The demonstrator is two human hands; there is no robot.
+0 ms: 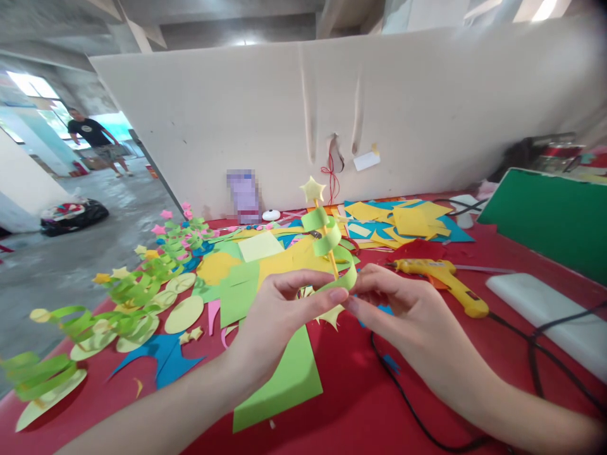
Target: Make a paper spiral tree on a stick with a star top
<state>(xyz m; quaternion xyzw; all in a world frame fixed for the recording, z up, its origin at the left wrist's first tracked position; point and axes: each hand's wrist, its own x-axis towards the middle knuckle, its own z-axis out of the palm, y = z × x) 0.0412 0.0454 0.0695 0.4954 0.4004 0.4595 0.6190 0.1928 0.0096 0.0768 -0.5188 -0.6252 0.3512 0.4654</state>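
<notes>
Bare red table (pixel 360 392) lies open below; glue gun (pixel 443 281) and black cord (pixel 403 392) block the right, paper trees (pixel 128 297) crowd the left.

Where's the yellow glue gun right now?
The yellow glue gun lies on the red table, just beyond the right hand, below the scattered yellow and blue paper.

I see a pale partition board (pixel 427 120) standing along the far edge of the red table (pixel 360 404). Left of the board, bare concrete floor (pixel 71 253) runs toward bright windows (pixel 28 85). Above the board, grey ceiling beams (pixel 213 16) show.
</notes>
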